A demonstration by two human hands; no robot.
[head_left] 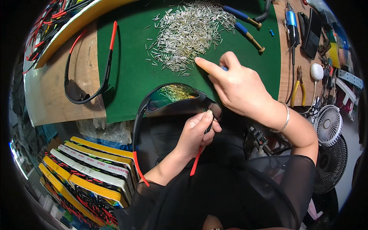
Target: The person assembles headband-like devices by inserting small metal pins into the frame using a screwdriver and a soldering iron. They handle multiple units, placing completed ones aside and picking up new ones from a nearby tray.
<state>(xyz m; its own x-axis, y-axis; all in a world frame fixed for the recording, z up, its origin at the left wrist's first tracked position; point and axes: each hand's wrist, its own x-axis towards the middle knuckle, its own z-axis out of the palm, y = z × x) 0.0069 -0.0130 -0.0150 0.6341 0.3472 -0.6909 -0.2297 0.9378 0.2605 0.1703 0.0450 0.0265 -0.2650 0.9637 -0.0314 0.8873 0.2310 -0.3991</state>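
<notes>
My left hand (199, 132) is closed on a pair of sunglasses (168, 107), pinching the right arm near its hinge. The glasses have a dark wraparound frame, a mirrored lens and red arm tips. Beyond them, on a green mat (130, 69), spreads a heap of small silvery metal pins (191, 32). My right hand (239, 82) is at the near right edge of this heap, its index fingertip touching or just above the pins. Its other fingers are curled around something with a blue part showing, mostly hidden. Whether a pin is under the fingertip cannot be made out.
Another pair of sunglasses (82, 99) lies left on the table. Blue-handled, brass-ended tools (247, 34) lie beside the heap. Farther right are a blue rotary tool (291, 27), yellow-handled cutters (298, 90) and a white fan (328, 124). Boxes (92, 165) of frame parts stand lower left.
</notes>
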